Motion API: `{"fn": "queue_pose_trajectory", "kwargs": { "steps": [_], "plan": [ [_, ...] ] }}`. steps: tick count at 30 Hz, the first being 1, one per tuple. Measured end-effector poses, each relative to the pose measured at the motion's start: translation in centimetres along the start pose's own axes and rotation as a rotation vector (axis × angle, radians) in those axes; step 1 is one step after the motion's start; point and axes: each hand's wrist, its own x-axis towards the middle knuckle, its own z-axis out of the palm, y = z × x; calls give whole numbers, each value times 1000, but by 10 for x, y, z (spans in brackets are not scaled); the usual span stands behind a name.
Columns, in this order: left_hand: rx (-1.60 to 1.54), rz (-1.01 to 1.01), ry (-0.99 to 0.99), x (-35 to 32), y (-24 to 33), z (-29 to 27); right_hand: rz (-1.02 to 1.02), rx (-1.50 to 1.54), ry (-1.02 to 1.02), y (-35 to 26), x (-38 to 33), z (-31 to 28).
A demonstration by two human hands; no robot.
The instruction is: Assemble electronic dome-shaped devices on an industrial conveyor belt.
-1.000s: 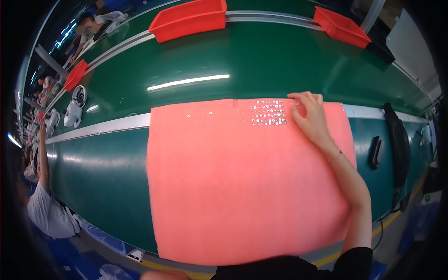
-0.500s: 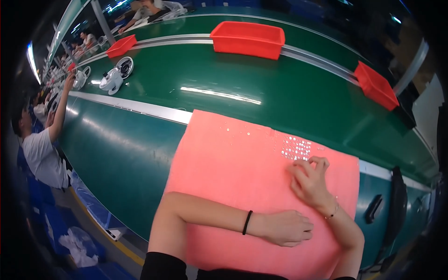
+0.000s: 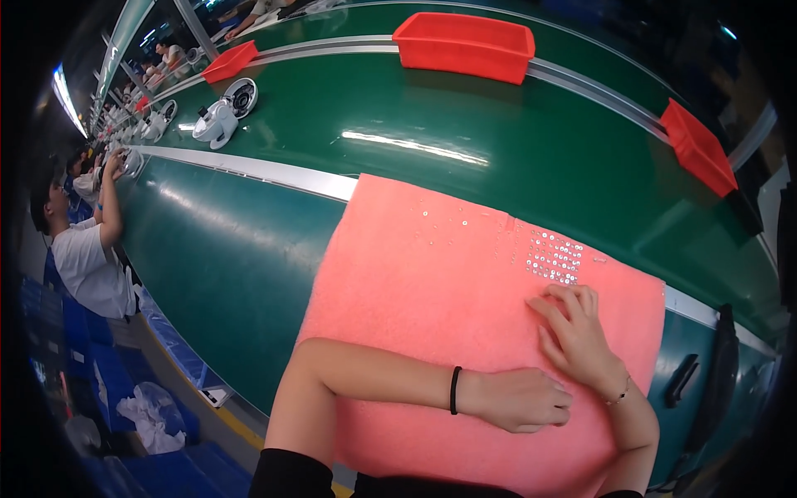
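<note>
A large pink foam mat (image 3: 432, 282) lies on the green table in front of me. A cluster of several small shiny round parts (image 3: 554, 257) sits near its far right corner, and a few more lie scattered further left (image 3: 448, 224). My right hand (image 3: 574, 328) rests flat on the mat just below the cluster, fingers spread, holding nothing. My left hand (image 3: 519, 400), with a black band at the wrist, lies on the mat close to my right wrist, its fingers curled in loosely with nothing visible in them.
The green conveyor table (image 3: 249, 241) has a metal rail across it. Red bins stand at the far side (image 3: 465, 46), at the right (image 3: 697, 145) and far left (image 3: 230, 60). White devices (image 3: 217, 116) lie at the left. Other people (image 3: 87, 249) work along the line.
The view has swung left and down. My left forearm has come in and now lies across the mat. My right hand has drawn back from the cluster of parts toward me.
</note>
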Motion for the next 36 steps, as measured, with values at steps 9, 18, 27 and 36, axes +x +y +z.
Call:
{"fn": "queue_pose_trajectory", "kwargs": {
  "steps": [9,18,27,36],
  "plan": [
    [13,20,13,-2,0,1,-3,-12,-60,-1,-1,-1],
    [32,3,-43,0,0,3,-9,-25,-69,0,-2,-3],
    [59,-17,-65,1,-2,0,-4,-21,-83,5,-2,-1],
    [58,-25,-63,0,-4,1,-5,-1,-70,7,-2,1]
  ]
}}
